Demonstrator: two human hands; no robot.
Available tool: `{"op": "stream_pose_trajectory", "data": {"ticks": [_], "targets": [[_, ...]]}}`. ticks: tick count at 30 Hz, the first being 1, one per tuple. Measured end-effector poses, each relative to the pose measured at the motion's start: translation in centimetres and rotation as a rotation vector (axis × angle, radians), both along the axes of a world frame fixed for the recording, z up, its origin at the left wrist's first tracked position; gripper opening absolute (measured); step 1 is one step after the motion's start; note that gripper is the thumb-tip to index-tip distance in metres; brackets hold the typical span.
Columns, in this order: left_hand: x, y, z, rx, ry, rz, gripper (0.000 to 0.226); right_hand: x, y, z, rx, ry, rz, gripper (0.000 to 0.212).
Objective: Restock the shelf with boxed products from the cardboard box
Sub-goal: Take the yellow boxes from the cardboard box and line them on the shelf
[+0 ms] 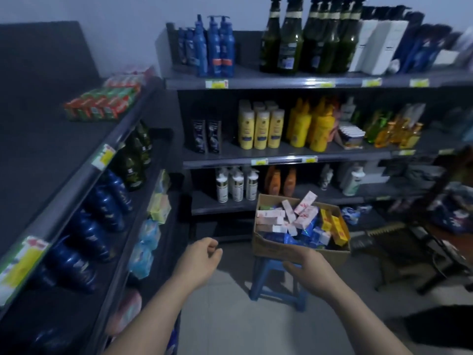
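Now the cardboard box (271,248) sits on a blue stool (267,280) on the floor (230,319), just in front of the back shelf (281,158). Its top is open and it is full of small boxes (289,217) lying every which way. Pink and white ones are on top, blue ones are lower down, and yellow ones stand along the right side.

The left hand (202,257) hangs in the air to the left of the box and does not touch it. Its fingers are curled in a little and its grip is loose, with nothing in it.

The right hand (309,267) is out at the near wall of the box, close to the stool's seat. Its fingers are nearly straight and point left, so its grip is loose too and holds nothing. I cannot tell if the fingertips touch the box.

The left shelf (84,172) runs along the left side. On its top board, far back, red and green packs (102,105) lie in a row, and the near part of the board is bare. Dark blue bottles (99,226) stand on the board below.

The back shelf holds tall dark green bottles (294,42) on top and yellow bottles (261,126) in the middle.
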State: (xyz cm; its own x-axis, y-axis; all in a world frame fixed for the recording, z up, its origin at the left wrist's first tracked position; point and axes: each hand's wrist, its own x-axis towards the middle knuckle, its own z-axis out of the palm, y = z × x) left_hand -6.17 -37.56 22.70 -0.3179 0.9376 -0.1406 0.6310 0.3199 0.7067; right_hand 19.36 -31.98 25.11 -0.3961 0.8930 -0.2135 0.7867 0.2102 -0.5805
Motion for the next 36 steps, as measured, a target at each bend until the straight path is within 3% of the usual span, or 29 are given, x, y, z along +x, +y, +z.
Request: {"op": "stream_pose_trajectory", "data": {"ticks": [13,22,36], "targets": [[6.5,18.6,-5.6,-0.147,-0.044,-0.205,0.026,5.6,13.6,-5.6,-0.121,-0.058,-0.297,0.048],[13.7,32.0,-10.0,-0.235,-0.098,-0.224,0.014,14.0,26.3,-10.2,-0.144,-0.067,-0.477,0.033],[22.9,50.1,-17.2,-0.348,-0.035,-0.528,0.029,20.4,36.5,-19.6,-0.280,-0.111,-0.661,0.034]]}}
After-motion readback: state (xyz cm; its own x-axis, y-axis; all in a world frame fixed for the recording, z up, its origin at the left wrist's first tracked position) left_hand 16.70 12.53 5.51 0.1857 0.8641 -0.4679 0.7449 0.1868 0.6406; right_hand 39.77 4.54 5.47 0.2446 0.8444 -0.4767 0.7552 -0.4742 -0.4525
